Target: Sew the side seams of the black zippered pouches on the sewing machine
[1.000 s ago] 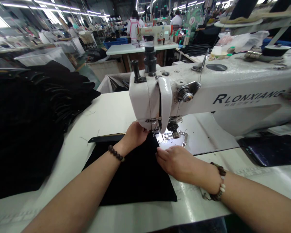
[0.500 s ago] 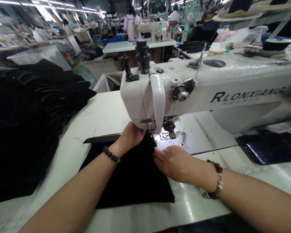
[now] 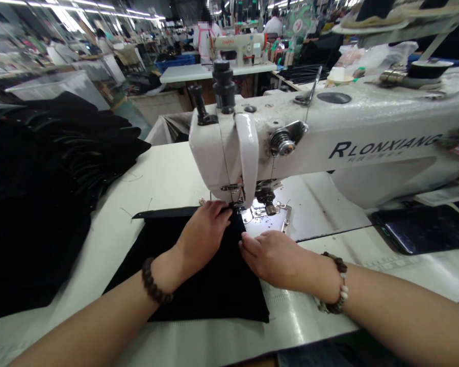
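Observation:
A piece of black fabric [image 3: 210, 290] lies flat on the table with its far end at the needle area of a white sewing machine [image 3: 214, 153]. Along its far edge runs a narrow black strip [image 3: 164, 213], which looks like a zipper tape. My left hand [image 3: 199, 234] is closed over the strip and fabric just left of the presser foot, fingertips bent and close to it. With fingers pinched together, my right hand [image 3: 273, 255] holds the fabric's right edge, a little nearer to me. The fabric under both hands is partly hidden.
A large pile of black pieces [image 3: 34, 204] covers the left of the table. On the right lies a dark phone [image 3: 424, 229]. A metal guide [image 3: 286, 216] sits beside the presser foot. Behind, another sewing machine [image 3: 240, 48] stands near a person in white.
My left hand has drawn back toward me and turned flatter over the fabric. The strip's gold zipper teeth, seen earlier, no longer show. My right hand stays at the fabric's edge.

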Demonstrator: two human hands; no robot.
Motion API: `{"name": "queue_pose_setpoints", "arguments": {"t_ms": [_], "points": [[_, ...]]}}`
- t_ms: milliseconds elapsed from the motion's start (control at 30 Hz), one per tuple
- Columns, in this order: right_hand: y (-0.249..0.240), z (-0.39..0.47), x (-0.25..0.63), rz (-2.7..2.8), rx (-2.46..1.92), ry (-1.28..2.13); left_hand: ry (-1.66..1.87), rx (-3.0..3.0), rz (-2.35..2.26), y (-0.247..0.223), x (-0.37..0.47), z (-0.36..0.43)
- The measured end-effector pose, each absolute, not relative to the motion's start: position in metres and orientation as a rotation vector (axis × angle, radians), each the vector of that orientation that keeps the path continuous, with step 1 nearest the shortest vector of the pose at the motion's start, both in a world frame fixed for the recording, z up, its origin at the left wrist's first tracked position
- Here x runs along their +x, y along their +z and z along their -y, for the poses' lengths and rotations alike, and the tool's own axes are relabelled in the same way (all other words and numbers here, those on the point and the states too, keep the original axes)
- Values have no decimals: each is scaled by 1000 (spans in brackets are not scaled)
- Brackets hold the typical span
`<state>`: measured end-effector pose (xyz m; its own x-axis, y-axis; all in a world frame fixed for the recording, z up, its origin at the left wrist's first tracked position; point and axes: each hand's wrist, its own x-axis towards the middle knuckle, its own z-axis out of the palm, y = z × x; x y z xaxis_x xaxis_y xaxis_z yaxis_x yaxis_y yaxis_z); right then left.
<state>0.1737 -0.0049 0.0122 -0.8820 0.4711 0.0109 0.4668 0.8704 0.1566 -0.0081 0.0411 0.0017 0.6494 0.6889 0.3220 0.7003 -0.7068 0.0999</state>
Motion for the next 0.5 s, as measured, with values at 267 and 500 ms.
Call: {"name": "queue_pose_setpoints", "arguments": {"t_ms": [267,500], "points": [[8,5,179,-3194,726,206,-542,-2908,960,-11,-13,-18],[7,5,176,-3184,749,228,-568,-2909,930,-15,-15,-26]]}}
